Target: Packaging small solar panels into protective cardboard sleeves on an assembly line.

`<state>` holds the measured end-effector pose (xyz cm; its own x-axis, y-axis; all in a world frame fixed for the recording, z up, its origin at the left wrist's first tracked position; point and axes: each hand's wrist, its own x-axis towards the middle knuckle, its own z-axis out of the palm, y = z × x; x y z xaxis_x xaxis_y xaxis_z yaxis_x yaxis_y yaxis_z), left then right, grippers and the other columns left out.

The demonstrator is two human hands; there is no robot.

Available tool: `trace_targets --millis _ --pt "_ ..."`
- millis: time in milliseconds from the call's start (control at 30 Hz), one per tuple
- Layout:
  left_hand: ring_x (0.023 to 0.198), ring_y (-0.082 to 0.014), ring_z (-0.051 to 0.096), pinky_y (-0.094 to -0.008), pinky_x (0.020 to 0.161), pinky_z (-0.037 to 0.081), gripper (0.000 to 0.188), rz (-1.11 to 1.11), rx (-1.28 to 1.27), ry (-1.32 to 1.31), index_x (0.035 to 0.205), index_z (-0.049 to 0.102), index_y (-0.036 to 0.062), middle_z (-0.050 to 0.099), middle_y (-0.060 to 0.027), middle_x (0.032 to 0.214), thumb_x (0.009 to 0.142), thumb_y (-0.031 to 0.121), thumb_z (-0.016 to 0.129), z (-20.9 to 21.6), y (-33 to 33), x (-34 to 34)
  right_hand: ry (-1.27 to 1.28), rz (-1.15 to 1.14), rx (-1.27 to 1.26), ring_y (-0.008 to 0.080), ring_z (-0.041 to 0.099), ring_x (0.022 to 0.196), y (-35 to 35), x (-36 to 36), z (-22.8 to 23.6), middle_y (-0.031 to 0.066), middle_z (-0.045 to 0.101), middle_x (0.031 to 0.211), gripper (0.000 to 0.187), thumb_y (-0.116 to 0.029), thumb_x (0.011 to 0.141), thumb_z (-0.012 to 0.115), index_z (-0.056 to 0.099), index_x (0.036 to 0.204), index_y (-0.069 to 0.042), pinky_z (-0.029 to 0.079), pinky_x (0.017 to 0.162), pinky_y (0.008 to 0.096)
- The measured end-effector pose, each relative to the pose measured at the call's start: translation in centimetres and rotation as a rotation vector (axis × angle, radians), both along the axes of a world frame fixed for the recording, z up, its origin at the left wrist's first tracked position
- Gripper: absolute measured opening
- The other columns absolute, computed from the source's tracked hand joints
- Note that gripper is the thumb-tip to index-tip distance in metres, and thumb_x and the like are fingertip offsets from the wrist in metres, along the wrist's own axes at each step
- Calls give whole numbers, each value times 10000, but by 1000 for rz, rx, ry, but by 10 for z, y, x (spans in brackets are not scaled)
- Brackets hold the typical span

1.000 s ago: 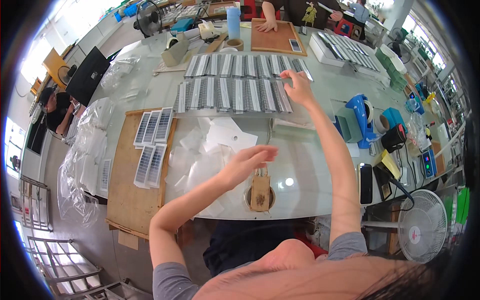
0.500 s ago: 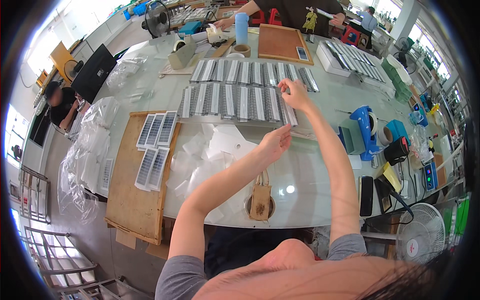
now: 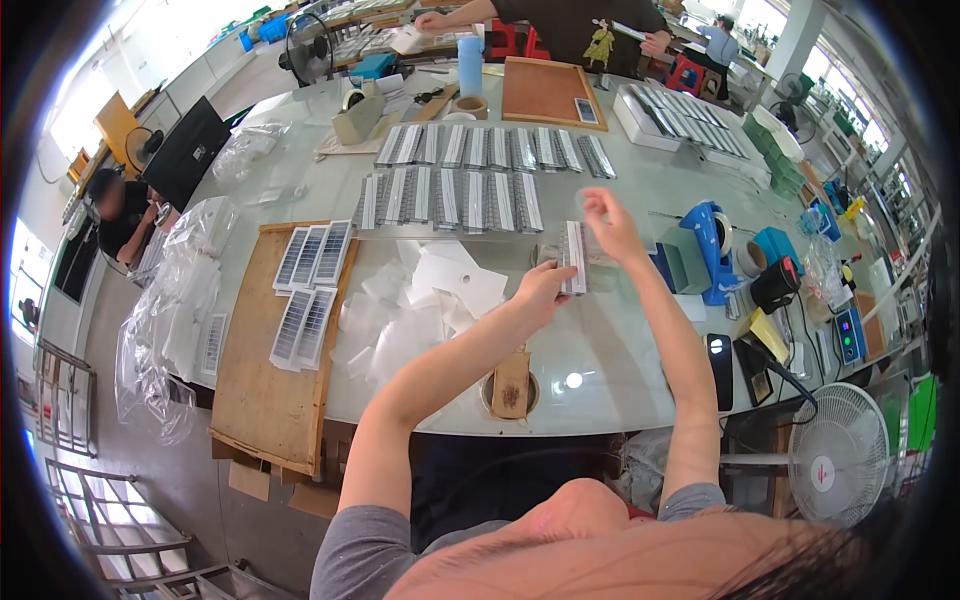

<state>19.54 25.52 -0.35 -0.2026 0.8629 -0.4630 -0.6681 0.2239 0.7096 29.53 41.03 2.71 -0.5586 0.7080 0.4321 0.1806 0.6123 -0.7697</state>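
Observation:
My left hand point(image 3: 543, 288) grips a grey-and-white striped strip point(image 3: 573, 245) near its lower end, holding it upright over the glass-topped table. Just right of the strip's top is my right hand point(image 3: 615, 232), raised with fingers loosely bent and apart, and I see nothing in it. Beyond lie two rows of similar flat strips: a nearer row point(image 3: 447, 200) and a farther row point(image 3: 470, 147), set side by side. Loose white translucent sheets point(image 3: 400, 310) are heaped left of my left forearm. What the strips are made of is too small to tell.
A wooden board point(image 3: 265, 370) at the left carries several dark-panelled white cards point(image 3: 305, 325). A blue tape dispenser point(image 3: 712, 250), a black phone point(image 3: 719, 370) and a white fan point(image 3: 838, 455) are on the right. Across the table, a co-worker's hand point(image 3: 432, 22) holds something white.
The right-end strip of the nearer row has been lifted out and drawn toward me in my left hand. My right hand has come nearer and off the row. The view has shifted slightly.

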Motion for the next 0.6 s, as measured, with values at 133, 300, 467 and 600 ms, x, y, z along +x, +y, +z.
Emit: trace_targets --millis 133,300,467,600 --pt "881 -95 620 -291 771 464 224 -72 59 79 1147 627 102 681 14 1001 929 147 652 8 -45 25 88 -164 -538 141 626 866 -69 69 8 35 685 976 329 -342 977 598 618 1172 -78 473 768 258" --pt "902 -108 637 -264 810 497 262 -78 79 -48 1192 607 83 684 -2 1010 939 122 663 0 -93 93 247 35 -1153 130 662 872 -143 144 -21 49 692 995 385 -410 981 575 616 1131 -58 524 754 282" --pt "880 -91 603 -264 767 467 313 -16 -10 76 1222 597 46 662 -4 1056 934 144 672 -16 -126 135 191 -62 -1161 107 652 838 -190 161 -37 16 678 960 273 -287 958 621 618 1122 -68 526 741 278" --pt "927 -96 596 -262 809 473 389 -19 9 128 1276 560 -4 660 -31 1079 933 142 671 -30 -139 145 161 -111 -1156 97 640 824 -200 170 -61 6 669 941 203 -213 936 657 627 1086 -80 508 752 269"
